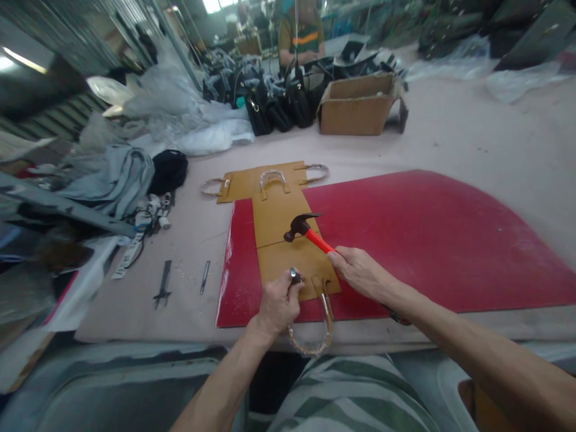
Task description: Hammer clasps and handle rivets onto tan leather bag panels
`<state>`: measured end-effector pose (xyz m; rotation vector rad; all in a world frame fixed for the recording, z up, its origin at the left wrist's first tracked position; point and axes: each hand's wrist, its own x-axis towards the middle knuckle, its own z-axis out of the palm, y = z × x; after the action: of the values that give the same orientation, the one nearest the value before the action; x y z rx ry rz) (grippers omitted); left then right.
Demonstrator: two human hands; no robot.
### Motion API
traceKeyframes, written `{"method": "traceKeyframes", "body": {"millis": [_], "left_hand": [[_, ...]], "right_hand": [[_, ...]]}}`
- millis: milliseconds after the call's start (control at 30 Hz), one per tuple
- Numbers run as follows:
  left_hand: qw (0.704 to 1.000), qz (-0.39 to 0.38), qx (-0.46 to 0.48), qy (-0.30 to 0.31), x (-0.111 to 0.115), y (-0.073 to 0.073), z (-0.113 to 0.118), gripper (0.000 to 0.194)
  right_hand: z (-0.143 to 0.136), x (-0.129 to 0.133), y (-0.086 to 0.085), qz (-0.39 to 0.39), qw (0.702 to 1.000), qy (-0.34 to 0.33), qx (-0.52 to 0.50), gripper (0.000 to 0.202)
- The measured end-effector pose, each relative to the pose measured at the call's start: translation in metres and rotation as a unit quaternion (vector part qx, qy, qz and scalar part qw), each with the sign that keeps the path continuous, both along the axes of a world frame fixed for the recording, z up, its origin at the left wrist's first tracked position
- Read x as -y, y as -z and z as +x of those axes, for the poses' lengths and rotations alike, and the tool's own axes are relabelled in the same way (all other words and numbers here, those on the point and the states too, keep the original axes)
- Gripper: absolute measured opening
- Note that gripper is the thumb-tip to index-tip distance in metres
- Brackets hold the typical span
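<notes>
Gripping a punch-like metal tool (294,276), its round end up, the left hand (279,305) holds it on the near end of the tan bag panel (281,219), just beside the base of a plastic-wrapped handle (326,311), whose loop hangs past the near edge of the red mat (414,240). The right hand's (360,273) grip is closed on an orange-handled claw hammer (318,239), its head over the panel, apart from the tool. Three more wrapped handles (272,173) lie in place at the panel's far end, so the work seems well along, with the near end apparently unfinished; whether any handle is firmly fixed, I cannot tell. A slim metal rod (205,278) lies on the table (472,126), left of the mat; beyond stand a cardboard box (353,111) and black handbags (257,114).
</notes>
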<state>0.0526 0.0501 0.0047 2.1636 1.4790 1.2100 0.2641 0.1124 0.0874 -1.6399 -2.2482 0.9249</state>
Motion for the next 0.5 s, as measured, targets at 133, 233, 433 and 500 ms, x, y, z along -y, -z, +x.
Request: {"method": "traceKeyframes", "body": {"millis": [133, 233, 433, 500], "left_hand": [[1.0, -0.021, 0.008, -0.004, -0.001, 0.002, 0.003, 0.014], [0.999, -0.03, 0.013, -0.003, -0.002, 0.003, 0.003, 0.012], [0.999, -0.044, 0.004, 0.014, -0.002, 0.004, 0.0, 0.013], [0.999, -0.04, 0.007, 0.016, -0.003, 0.005, 0.0, 0.011]], "right_hand": [[0.023, 0.033, -0.047, 0.134, 0.991, 0.014, -0.026, 0.034], [0.035, 0.055, -0.058, 0.234, 0.971, -0.045, 0.001, 0.034], [0.043, 0.06, -0.08, 0.361, 0.92, -0.136, 0.07, 0.035], [0.042, 0.061, -0.095, 0.383, 0.921, -0.069, 0.02, 0.032]]}}
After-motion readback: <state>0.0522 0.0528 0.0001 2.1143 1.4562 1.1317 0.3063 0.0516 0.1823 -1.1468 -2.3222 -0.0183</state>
